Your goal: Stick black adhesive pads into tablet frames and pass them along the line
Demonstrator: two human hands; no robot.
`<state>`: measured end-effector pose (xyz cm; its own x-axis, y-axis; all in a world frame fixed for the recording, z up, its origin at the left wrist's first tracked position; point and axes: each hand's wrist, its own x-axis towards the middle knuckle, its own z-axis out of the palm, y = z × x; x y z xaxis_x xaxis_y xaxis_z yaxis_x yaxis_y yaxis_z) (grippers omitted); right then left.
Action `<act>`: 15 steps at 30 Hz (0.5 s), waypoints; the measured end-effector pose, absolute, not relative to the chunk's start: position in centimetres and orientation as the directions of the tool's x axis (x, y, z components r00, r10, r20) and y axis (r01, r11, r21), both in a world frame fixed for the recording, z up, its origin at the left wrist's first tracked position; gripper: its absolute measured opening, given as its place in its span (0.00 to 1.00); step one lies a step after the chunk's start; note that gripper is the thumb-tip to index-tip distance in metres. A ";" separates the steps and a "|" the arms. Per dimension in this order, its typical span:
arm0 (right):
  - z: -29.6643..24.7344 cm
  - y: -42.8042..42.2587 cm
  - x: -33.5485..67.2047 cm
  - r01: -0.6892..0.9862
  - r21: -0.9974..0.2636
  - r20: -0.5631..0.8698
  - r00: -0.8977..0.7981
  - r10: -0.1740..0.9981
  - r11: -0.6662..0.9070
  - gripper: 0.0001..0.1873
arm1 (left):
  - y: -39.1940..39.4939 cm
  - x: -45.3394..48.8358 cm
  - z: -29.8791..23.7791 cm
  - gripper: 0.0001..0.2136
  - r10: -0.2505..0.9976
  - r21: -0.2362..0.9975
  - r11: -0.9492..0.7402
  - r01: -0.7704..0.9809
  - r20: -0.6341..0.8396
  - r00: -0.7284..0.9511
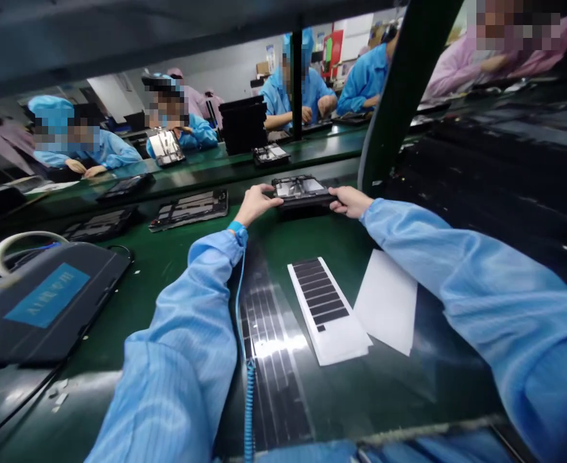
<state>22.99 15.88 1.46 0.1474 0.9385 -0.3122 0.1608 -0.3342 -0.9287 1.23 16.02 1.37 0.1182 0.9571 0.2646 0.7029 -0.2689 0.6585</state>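
Note:
Both my arms, in light blue sleeves, reach far forward over the green bench. My left hand [258,202] grips the left end of a black tray-like assembly [299,189] with shiny metal parts inside. My right hand [349,200] grips its right end. The tray sits at the far edge of my bench, beside the conveyor. A blue coiled wrist-strap cord [247,386] runs down from my left wrist.
A white sheet with black strips [323,305] and a plain white sheet [387,301] lie near me. A dark pad with a blue label [47,302] lies left. More black trays [189,209] ride the conveyor. People in blue coats work opposite. A black post [399,96] stands right.

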 end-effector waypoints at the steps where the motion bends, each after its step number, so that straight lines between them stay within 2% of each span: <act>1: 1.9 14.5 23.4 0.132 -0.935 -0.313 0.124 0.941 -0.329 0.10 | 14.6 1.3 1.9 0.22 0.953 0.657 -0.294 0.695 0.256 0.161; 4: 2.9 9.4 25.5 0.078 -0.945 -0.315 0.060 0.947 -0.319 0.15 | 9.0 1.9 2.9 0.19 0.903 0.651 -0.424 0.629 0.253 0.348; 6: 3.2 5.4 27.5 0.073 -0.936 -0.344 0.033 0.938 -0.345 0.17 | 5.0 2.6 3.0 0.13 0.854 0.643 -0.498 0.582 0.248 0.457; 8: 3.0 1.3 29.6 0.062 -0.929 -0.365 0.003 0.931 -0.365 0.20 | 1.4 3.4 2.6 0.10 0.782 0.589 -0.578 0.564 0.205 0.588; 9: 2.7 -0.7 30.7 0.056 -0.932 -0.356 0.040 0.934 -0.357 0.22 | 0.0 3.8 2.2 0.10 0.725 0.556 -0.629 0.544 0.166 0.669; 12: 1.4 -5.6 34.0 0.138 -0.913 -0.367 0.129 0.921 -0.383 0.28 | -2.1 4.8 0.9 0.12 0.562 0.458 -0.740 0.493 0.018 0.827; 15: -0.3 -8.3 37.5 0.340 -0.837 -0.377 0.211 0.902 -0.429 0.26 | -1.8 5.4 0.1 0.17 0.554 0.411 -0.735 0.539 -0.094 0.827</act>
